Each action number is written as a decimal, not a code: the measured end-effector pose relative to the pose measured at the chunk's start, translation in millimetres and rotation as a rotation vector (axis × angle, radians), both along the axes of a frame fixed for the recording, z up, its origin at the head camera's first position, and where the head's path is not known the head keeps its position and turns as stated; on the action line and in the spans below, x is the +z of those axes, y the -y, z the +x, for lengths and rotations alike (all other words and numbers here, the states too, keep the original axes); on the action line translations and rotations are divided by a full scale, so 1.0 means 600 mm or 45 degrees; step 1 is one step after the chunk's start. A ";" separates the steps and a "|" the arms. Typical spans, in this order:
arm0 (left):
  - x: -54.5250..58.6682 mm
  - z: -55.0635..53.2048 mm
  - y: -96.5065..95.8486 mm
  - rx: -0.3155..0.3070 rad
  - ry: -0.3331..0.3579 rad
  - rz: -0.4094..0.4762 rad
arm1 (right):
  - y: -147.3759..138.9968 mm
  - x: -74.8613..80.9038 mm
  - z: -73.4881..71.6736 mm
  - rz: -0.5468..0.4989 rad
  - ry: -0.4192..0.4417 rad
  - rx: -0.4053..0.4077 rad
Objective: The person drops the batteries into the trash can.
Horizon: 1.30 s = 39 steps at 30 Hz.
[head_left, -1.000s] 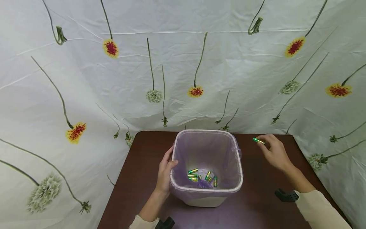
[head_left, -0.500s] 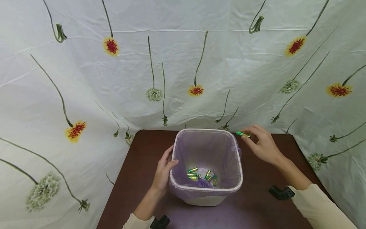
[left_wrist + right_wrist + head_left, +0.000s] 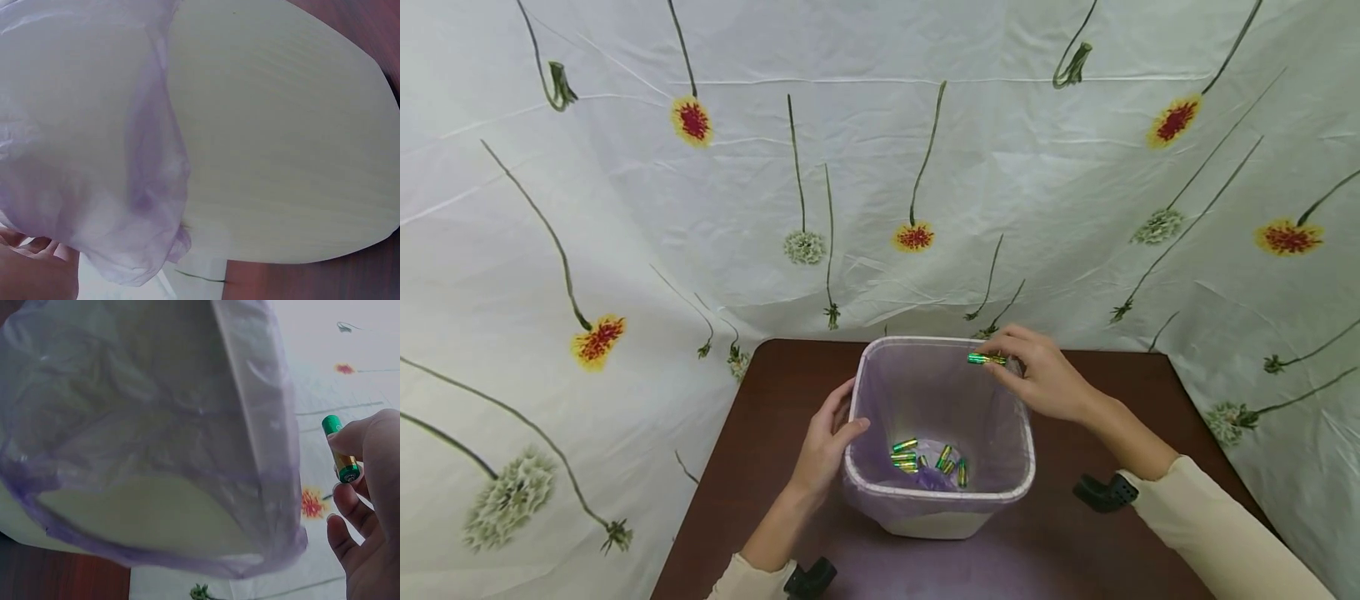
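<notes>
A trash bin (image 3: 942,527) lined with a thin purple bag (image 3: 94,187) stands on the table. My left hand (image 3: 824,446) holds the bin at its left side, thumb over the rim and fingers along the outside. Above the bin's back right corner, my right hand (image 3: 1037,375) pinches a green and gold battery (image 3: 342,450) between thumb and fingertips. In the head view the battery overlaps the inside of the far wall. Several similar batteries (image 3: 906,445) lie at the bottom of the bin beside a bunched bit of the bag.
A dark reddish-brown table (image 3: 760,417) carries the bin. A white cloth (image 3: 715,192) printed with flowers hangs behind and along both sides. Black straps show at both wrists.
My right hand has moved left with the battery, from beyond the bin's right side to over its back right corner. The left hand keeps its hold on the bin.
</notes>
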<state>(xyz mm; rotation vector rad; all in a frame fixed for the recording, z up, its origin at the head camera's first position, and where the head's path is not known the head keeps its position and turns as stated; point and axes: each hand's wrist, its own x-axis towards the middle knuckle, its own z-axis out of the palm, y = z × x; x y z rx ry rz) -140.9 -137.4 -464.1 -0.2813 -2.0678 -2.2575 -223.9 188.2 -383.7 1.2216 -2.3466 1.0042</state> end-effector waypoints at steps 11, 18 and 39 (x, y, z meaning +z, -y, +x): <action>0.006 -0.006 0.010 -0.029 -0.007 -0.034 | 0.035 0.000 -0.014 0.038 -0.079 0.074; 0.005 -0.007 0.005 -0.027 -0.034 -0.022 | 0.022 0.001 -0.005 0.051 -0.084 0.028; 0.014 -0.008 0.046 0.178 -0.147 -0.084 | -0.034 -0.006 0.016 0.090 -0.091 -0.076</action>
